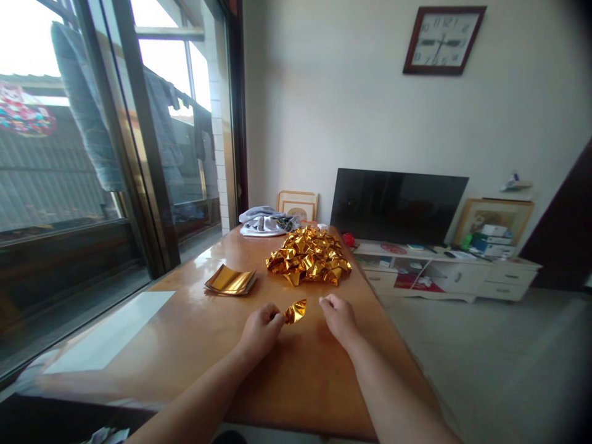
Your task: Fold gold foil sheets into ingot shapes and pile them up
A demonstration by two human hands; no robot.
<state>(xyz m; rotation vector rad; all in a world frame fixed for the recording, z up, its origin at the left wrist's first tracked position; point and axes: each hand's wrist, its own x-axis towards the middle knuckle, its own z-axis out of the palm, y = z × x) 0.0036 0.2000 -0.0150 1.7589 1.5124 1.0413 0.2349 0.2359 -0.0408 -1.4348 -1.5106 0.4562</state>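
1. The left hand (261, 328) grasps a shaped gold foil piece (296, 312) over the wooden table (314, 394).
2. The right hand (340, 317) curls nearby, apart from the foil; whether its fingertips meet cannot be told.
3. Beyond, many folded pieces (311, 256) are done, heaped together; a stack of flat sheets (230, 280) is left unfolded.

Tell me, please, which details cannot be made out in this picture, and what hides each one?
All in the head view:
Gold foil piece: its near end is hidden by the left hand.
Right hand: its curled fingers hide whether it holds something small.
Gold pile: outer pieces cover the inner ones.
Stack of gold sheets: layers too small to count.
Dark rounded thing: cut off by the bottom edge.
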